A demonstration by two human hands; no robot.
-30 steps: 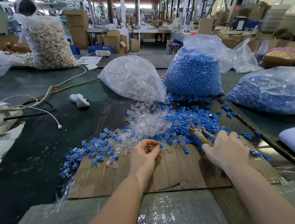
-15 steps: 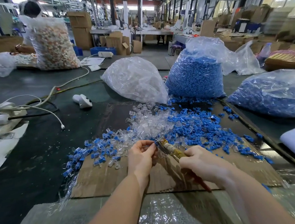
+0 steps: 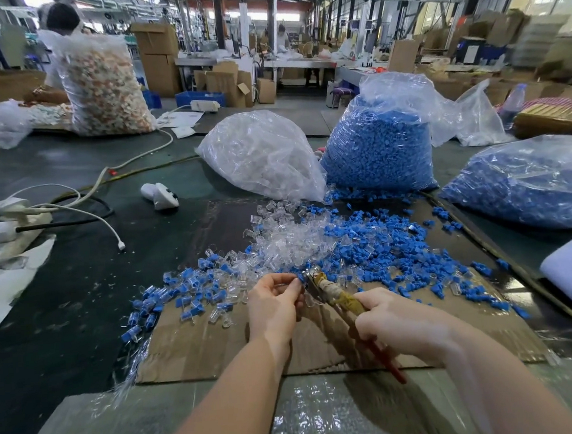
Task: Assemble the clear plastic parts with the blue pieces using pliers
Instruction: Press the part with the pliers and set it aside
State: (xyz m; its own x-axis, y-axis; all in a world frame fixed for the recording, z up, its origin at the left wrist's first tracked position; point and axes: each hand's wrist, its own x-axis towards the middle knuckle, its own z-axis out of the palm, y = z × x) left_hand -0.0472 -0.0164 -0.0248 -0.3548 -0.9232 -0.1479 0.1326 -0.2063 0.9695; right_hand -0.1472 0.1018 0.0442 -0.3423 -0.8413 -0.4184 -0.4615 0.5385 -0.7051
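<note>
Your left hand pinches a small part between thumb and fingertips; it is too small to identify. The metal nose of the worn, yellow-wrapped, red-handled pliers meets those fingertips, and your right hand is curled around the handles. Just beyond your fingers, loose clear plastic parts and small blue pieces lie scattered over the brown cardboard sheet.

blue pieces beside clear plastic parts on brown cardboard; dark green tabletop; yellowed, red-tipped pliers; white cable.
</note>
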